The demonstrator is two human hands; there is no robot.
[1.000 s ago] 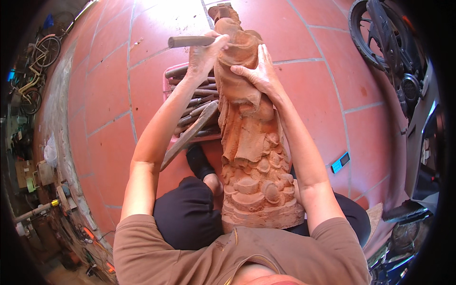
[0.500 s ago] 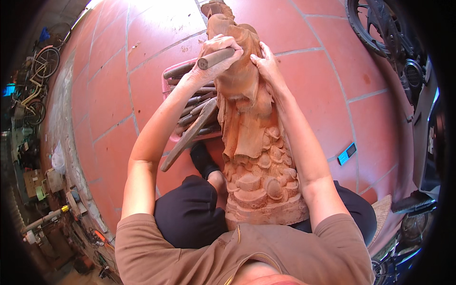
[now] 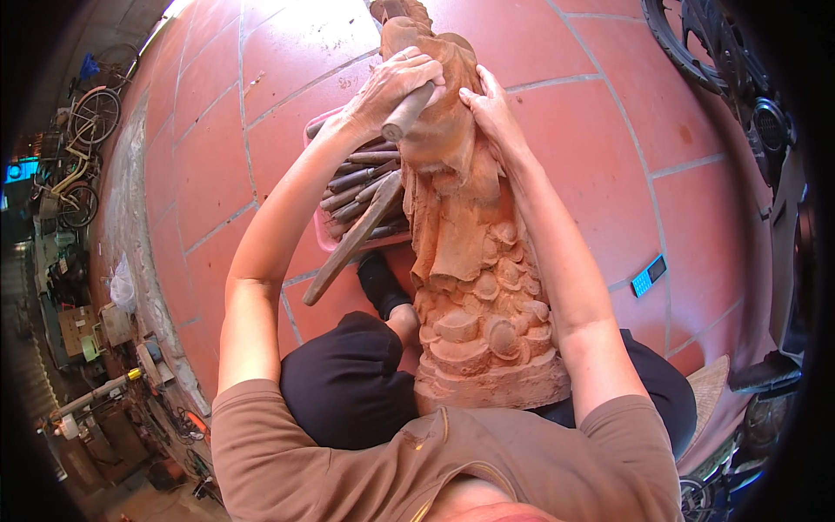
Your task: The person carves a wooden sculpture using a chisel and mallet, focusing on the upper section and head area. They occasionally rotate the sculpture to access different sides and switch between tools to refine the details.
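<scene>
A carved orange-brown wooden statue lies lengthwise before me, its wide base against my lap and its narrow end far off. It has draped folds and, nearer me, rounded lumps. My left hand is closed around a carving tool's round wooden handle, pressed against the statue's upper part. The handle's butt points back toward me; the working end is hidden under the hand. My right hand rests along the statue's right side, index finger stretched out and thumb on the surface. Some of its fingers are hidden.
Left of the statue stands a pink tray of several wooden-handled tools, with a long wooden bar slanting across it. A mobile phone lies on the red tiles at right. Motorbikes stand beyond; bicycles are far left.
The tool's handle has swung, its butt now lower and farther right, closer to the statue. My left hand has shifted slightly with it. My right hand keeps its place. The whole view has shifted a little.
</scene>
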